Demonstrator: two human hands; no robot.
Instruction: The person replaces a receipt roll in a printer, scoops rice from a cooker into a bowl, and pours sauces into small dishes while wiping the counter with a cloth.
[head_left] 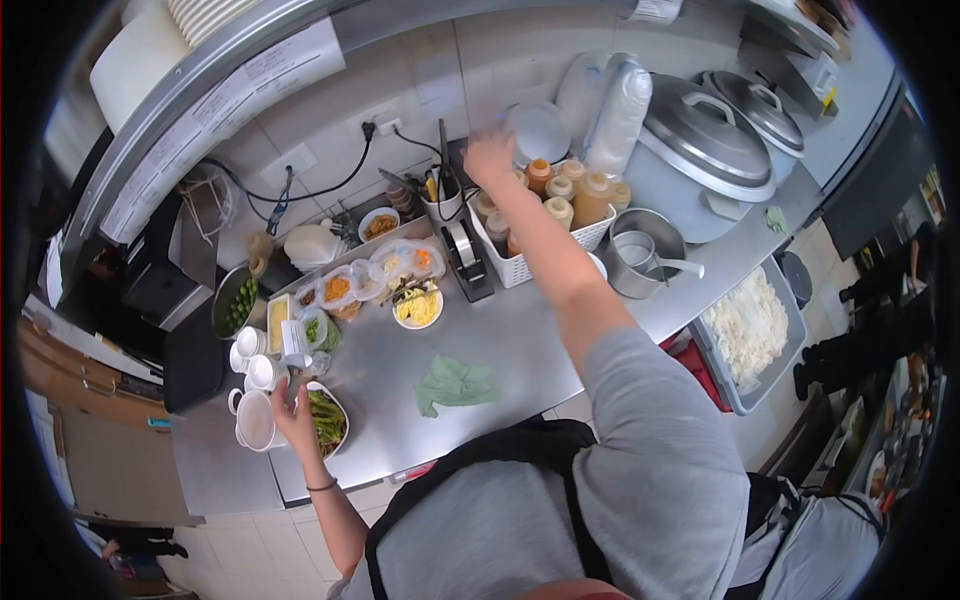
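Observation:
My left hand (290, 418) is at the left side of the steel counter, thumb and fingers apart. It is beside a white bowl of leafy greens (328, 422) and a white handled container (259, 420). Small white cups (262, 372) stand just beyond its fingertips. My right hand (490, 158) reaches to the back of the counter, over the far side of a white basket (515, 270) of sauce bottles (592, 198). Motion blurs its fingers. A round translucent lid or bowl (537, 132) is close to its right. A crumpled green cloth (458, 386) lies on the counter before me.
A black tape dispenser (465, 265), a bowl of yellow shreds (418, 306) and tubs of toppings (338, 288) line the counter. To the right are a metal pot (648, 262), large lidded pots (700, 140) and a grey bin of white food (748, 325). Another person (830, 540) stands behind.

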